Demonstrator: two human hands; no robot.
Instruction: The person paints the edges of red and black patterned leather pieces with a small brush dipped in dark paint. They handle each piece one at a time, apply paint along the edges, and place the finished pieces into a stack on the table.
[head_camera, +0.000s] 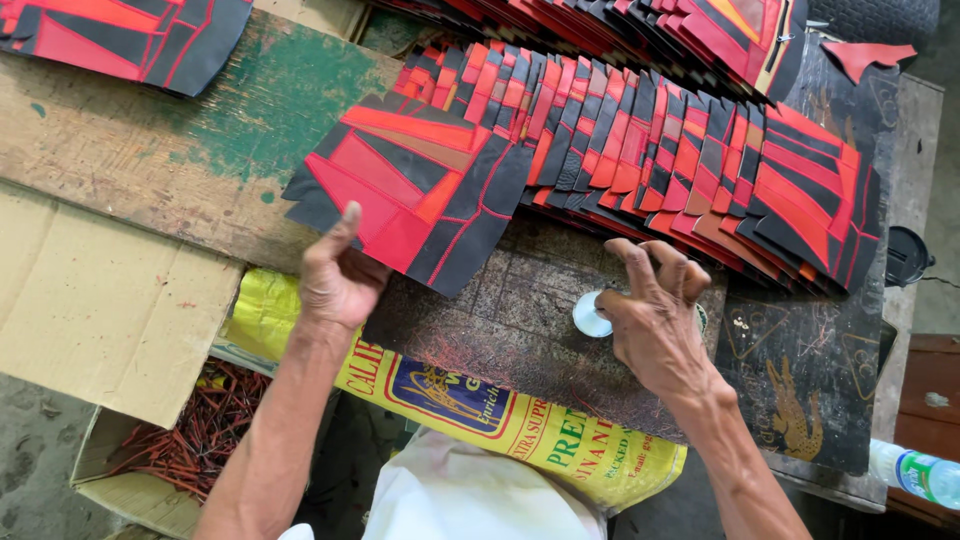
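At your 9 o'clock: left hand (338, 277), fingers apart, touching red-and-black piece (415, 195).
At your 3 o'clock: right hand (655, 315), fingers curled over white disc (590, 316); grip unclear.

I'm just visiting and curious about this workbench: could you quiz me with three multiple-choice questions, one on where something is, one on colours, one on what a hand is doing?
1. Where is the small white round object?
A. under the right hand's fingers
B. inside the cardboard box
C. on top of the fanned pieces

2. What colours are the fanned pieces?
A. blue and white
B. red and black
C. all green

3. How is the left hand?
A. closed in a fist
B. holding a bottle
C. open beside the nearest piece

Answers: 1 A, it lies beneath the right hand. 2 B, red and black panels show. 3 C, thumb raised, fingers by the edge of the nearest piece.
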